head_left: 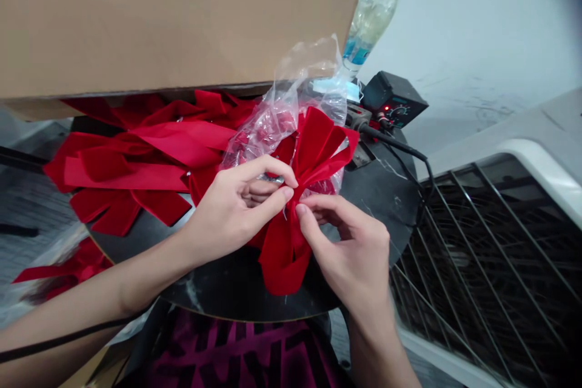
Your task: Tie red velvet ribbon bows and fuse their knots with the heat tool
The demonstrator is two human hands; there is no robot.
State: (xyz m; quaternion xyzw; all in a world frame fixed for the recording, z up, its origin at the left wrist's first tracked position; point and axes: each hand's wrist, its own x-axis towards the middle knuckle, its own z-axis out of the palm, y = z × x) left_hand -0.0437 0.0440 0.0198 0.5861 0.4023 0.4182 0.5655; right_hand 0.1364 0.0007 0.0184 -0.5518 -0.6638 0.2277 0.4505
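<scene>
A red velvet bow [288, 260] is held over the dark round table [218, 291], its loops fanning up and down from a gathered middle. My left hand [248, 203] pinches the bow's middle from the left, thumb against index finger. From the right, my right hand [348, 242] pinches the same gathered middle with thumb and index finger. A thin pale thread end shows beside the fingertips. Behind the bow lies a clear plastic bag [259, 133] with red pieces in it. More red ribbon bows [145, 151] are piled to the left.
A large cardboard box [182, 18] stands at the back. Two plastic bottles [375, 18] and a black control box [395, 100] with a lit red light and cable are at the back right. A white-framed heater or fan with a wire grille [477, 260] stands at right.
</scene>
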